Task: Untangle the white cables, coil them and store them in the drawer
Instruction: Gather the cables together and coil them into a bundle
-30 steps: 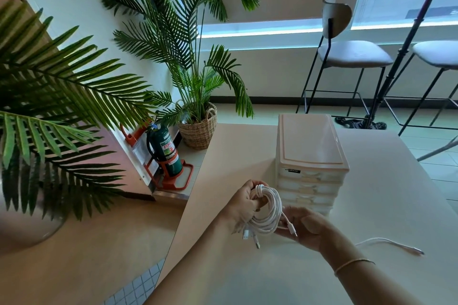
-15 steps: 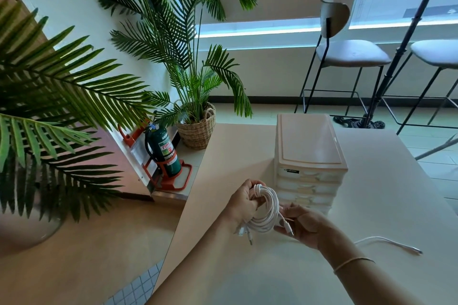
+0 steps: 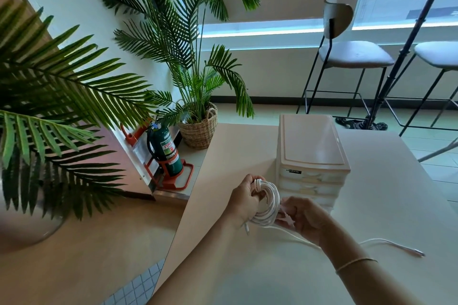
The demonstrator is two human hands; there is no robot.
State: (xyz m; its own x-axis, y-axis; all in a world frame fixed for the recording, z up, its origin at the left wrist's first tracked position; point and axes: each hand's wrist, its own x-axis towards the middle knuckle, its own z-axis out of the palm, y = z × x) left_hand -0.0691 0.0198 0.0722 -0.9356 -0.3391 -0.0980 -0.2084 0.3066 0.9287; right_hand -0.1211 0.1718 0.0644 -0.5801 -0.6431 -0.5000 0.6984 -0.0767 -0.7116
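Note:
My left hand (image 3: pixel 245 199) grips a coil of white cable (image 3: pixel 269 205) just above the table, in front of a small white drawer unit (image 3: pixel 312 156) whose drawers are all closed. My right hand (image 3: pixel 303 218) pinches a loose plug end of the cable against the coil's right side. One connector end hangs from the coil's bottom left. A second white cable (image 3: pixel 394 245) lies loose on the table to the right, trailing under my right wrist.
The beige table (image 3: pixel 247 267) has its left edge close to my left arm. Beyond it stand palm plants (image 3: pixel 188 62), a wicker pot and a green fire extinguisher (image 3: pixel 166 151) on the floor. Bar stools (image 3: pixel 352 57) and a high table stand at the back right.
My right hand has moved in against the coil and now pinches the plug end there. The coil has stayed in my left hand.

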